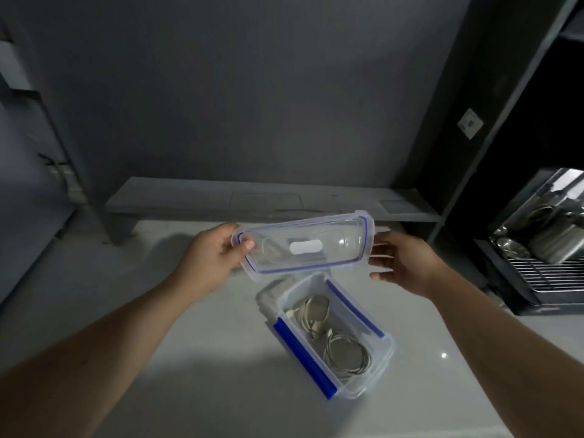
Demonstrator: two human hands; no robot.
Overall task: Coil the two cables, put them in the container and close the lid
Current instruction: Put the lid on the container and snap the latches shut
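A clear rectangular container (387,354) with blue side clips stands on the white counter. Two coiled pale cables lie inside it, one (314,311) at the far end and one (346,354) at the near end. Above and beyond the container, the clear lid (347,238) with a blue seal and a white label is held up in the air. My left hand (215,254) grips the lid's left end, thumb on top. My right hand (401,263) is at the lid's right end with fingers spread, fingertips close to or touching its edge.
The white counter (205,358) runs to a grey raised ledge (252,200) against the grey wall. A dark rack (537,257) with steel vessels stands at the right. A dark shelf column rises at the upper right.
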